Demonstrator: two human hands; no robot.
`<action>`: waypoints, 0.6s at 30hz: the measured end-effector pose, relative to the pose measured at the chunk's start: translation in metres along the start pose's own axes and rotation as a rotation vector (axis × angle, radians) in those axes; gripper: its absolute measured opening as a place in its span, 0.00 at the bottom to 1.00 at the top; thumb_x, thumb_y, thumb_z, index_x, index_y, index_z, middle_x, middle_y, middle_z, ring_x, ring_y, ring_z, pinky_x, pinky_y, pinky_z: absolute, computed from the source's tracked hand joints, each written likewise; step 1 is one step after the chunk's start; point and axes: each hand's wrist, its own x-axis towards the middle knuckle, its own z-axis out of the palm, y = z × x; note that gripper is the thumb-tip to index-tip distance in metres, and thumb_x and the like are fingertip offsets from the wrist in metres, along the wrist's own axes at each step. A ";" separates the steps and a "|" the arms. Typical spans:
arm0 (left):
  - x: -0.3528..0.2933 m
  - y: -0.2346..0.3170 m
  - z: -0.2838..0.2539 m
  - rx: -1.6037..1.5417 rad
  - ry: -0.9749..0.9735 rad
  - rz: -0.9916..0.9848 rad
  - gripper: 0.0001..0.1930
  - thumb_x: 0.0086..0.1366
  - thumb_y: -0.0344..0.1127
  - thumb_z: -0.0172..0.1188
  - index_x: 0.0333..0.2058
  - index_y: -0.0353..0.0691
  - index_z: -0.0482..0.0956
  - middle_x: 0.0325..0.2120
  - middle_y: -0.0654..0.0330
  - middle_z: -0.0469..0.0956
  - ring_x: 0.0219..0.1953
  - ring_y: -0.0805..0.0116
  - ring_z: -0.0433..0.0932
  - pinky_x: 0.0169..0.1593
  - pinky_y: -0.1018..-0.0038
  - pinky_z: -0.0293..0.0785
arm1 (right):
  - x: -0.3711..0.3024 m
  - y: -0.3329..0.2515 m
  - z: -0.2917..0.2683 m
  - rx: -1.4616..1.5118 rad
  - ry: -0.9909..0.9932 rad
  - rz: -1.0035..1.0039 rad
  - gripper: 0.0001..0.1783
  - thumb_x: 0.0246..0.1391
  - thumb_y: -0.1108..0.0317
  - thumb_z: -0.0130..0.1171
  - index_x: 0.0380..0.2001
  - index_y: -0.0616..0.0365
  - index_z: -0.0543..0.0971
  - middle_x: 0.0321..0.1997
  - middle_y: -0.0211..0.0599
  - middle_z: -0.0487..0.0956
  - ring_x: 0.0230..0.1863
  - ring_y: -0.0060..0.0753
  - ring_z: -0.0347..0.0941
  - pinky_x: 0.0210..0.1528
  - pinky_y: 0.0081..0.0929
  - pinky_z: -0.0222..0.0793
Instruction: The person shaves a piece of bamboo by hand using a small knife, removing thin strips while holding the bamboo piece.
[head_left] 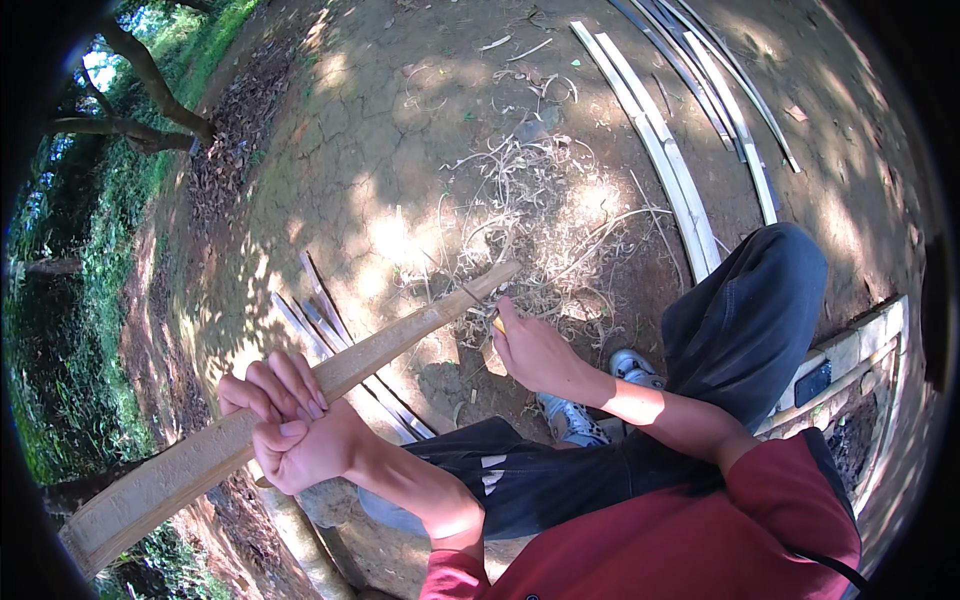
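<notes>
A long, flat piece of pale brown wood [400, 333] slants from the lower left up to the middle, its narrow tip pointing away to the right. My left hand [305, 430] is closed around its middle, fingers over the far edge. Near the tip, my right hand [538, 352] is closed on a knife [498, 324] with a yellow handle. Its thin dark blade appears to lie against or across the wood just short of the tip; exact contact is hard to make out. Most of the handle is hidden in my fist.
Curled shavings [530, 200] litter the dirt beyond my hands. Long pale strips [660, 150] lie at the upper right, shorter strips [320, 315] at the left. My bent knee [745, 290] rises at the right, beside a low bench [890, 325] holding a dark phone-like object [812, 383].
</notes>
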 end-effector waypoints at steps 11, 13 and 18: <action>-0.005 0.002 -0.003 -0.067 -0.054 -0.063 0.12 0.28 0.22 0.43 0.16 0.42 0.54 0.09 0.64 0.50 0.11 0.73 0.50 0.14 0.79 0.51 | 0.013 0.032 0.019 -0.119 -0.065 0.044 0.15 0.50 0.75 0.45 0.40 0.73 0.63 0.19 0.58 0.75 0.25 0.59 0.75 0.29 0.49 0.70; -0.010 0.002 0.002 -0.014 -0.074 -0.042 0.11 0.29 0.22 0.43 0.16 0.42 0.54 0.09 0.64 0.51 0.11 0.73 0.50 0.14 0.80 0.52 | 0.011 0.009 0.009 -0.110 -0.106 0.037 0.14 0.50 0.75 0.45 0.40 0.74 0.63 0.20 0.58 0.75 0.26 0.57 0.75 0.29 0.48 0.70; -0.007 0.000 0.006 -0.076 -0.069 -0.060 0.11 0.30 0.21 0.43 0.16 0.42 0.54 0.09 0.64 0.51 0.11 0.73 0.50 0.14 0.80 0.52 | 0.030 0.052 0.022 -0.152 0.002 0.043 0.15 0.50 0.74 0.45 0.40 0.73 0.63 0.18 0.54 0.75 0.24 0.57 0.75 0.27 0.47 0.70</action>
